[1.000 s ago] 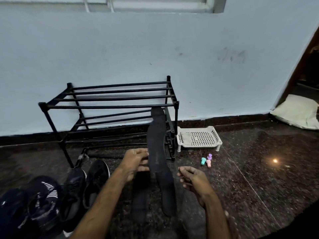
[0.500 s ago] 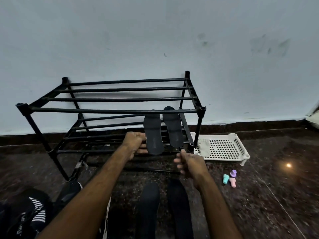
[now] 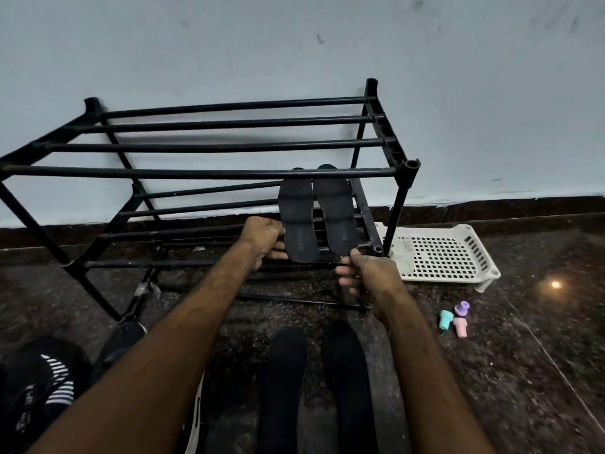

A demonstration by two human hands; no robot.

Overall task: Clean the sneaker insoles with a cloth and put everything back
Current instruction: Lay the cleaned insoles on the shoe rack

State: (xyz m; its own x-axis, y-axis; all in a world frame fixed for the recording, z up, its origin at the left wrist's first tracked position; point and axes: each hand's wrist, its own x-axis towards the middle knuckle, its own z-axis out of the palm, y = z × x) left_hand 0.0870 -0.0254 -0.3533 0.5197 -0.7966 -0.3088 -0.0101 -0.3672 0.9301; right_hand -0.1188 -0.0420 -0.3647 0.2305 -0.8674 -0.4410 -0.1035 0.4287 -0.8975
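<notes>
I am reaching both arms toward the black metal tube shoe rack [image 3: 209, 173] that is standing against the pale wall. Two flat, dark grey foam insoles are lying side by side on its middle shelf, at the right end, toes pointing to the wall and heels toward me. The left insole [image 3: 298, 224] is showing pale scuffs and specks near its heel; the right insole [image 3: 335, 214] is looking smoother, with a faint light mark low down. My left grip [image 3: 265, 239] is curling closed around the left insole's heel edge. My right grip [image 3: 363, 276] is pinching the right insole's heel tip between thumb and forefinger, the other fingers curling under. Just right of the rack a white perforated plastic tray [image 3: 442, 253] is sitting on the dark speckled stone floor [image 3: 523, 371], with three small pastel plastic pieces [image 3: 455, 319] near it. A black sneaker with white stripes [image 3: 42, 381] is lying at the lower left.
</notes>
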